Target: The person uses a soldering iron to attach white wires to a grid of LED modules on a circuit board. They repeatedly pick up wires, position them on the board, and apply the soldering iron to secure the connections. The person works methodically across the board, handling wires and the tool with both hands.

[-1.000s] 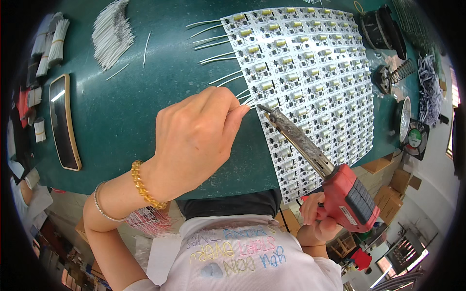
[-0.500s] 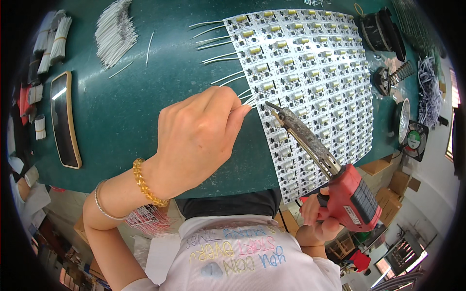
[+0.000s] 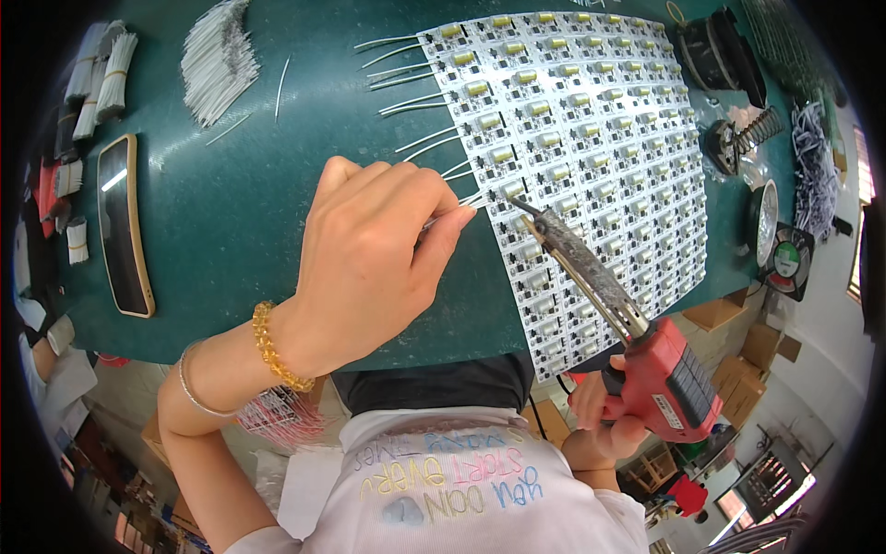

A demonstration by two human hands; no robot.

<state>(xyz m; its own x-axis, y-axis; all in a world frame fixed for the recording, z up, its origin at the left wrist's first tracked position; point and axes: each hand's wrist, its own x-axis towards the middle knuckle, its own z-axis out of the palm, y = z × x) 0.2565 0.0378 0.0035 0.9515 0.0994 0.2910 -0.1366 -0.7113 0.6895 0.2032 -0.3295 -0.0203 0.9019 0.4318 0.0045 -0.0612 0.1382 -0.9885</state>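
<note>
A sheet of small white circuit boards lies on the green table, each board carrying a yellowish component. Several white wires stick out from its left edge. My left hand is closed at that edge, thumb and forefinger pinching white wire ends against a board. What lies inside the curled palm is hidden. In my right hand is a red-handled soldering gun, gripped low at the right. Its dark tip points up-left and reaches the boards just right of the pinched wires; whether it touches cannot be made out.
Loose white wires lie heaped at the far left, with bundled wires beyond. A phone rests at the left. On the right are a coiled iron stand, a black spool-like object and a small fan.
The board sheet has slid slightly up and left. My left hand has shifted a little, its knuckles lifting. The soldering tip sits slightly farther right and lower.
</note>
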